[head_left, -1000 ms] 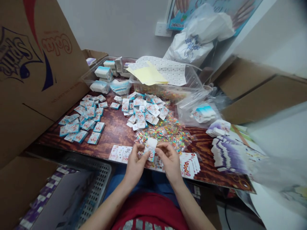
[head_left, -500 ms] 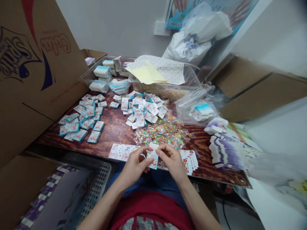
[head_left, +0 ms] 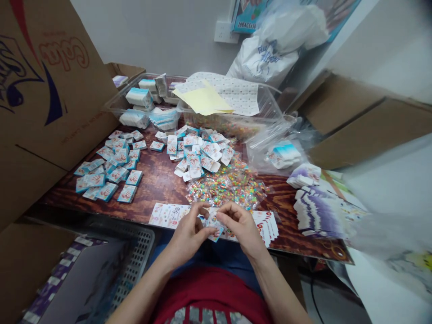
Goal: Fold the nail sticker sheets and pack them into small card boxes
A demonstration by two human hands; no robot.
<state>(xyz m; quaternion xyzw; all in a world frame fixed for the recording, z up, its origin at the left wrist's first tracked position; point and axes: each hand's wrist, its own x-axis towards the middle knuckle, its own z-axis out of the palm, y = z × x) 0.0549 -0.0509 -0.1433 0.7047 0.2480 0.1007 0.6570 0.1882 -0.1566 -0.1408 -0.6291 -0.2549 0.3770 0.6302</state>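
Risk judged: box (head_left: pixel 214 223), pinched only by fingertips of left hand (head_left: pixel 188 234) and right hand (head_left: pixel 242 228) over table (head_left: pixel 158 180) edge, could be dropped into lap, or flap creased if squeezed; cards (head_left: pixel 270 227) beneath could be knocked off; bead packets (head_left: pixel 232 184) beyond could be scattered. Pose: both hands half closed on box, fingers curled, thumbs on top, wrists angled inward.

Small boxes (head_left: pixel 108 167) lie left on the table (head_left: pixel 162 180), loose packets (head_left: pixel 226 184) centre, card stacks (head_left: pixel 317 211) right.
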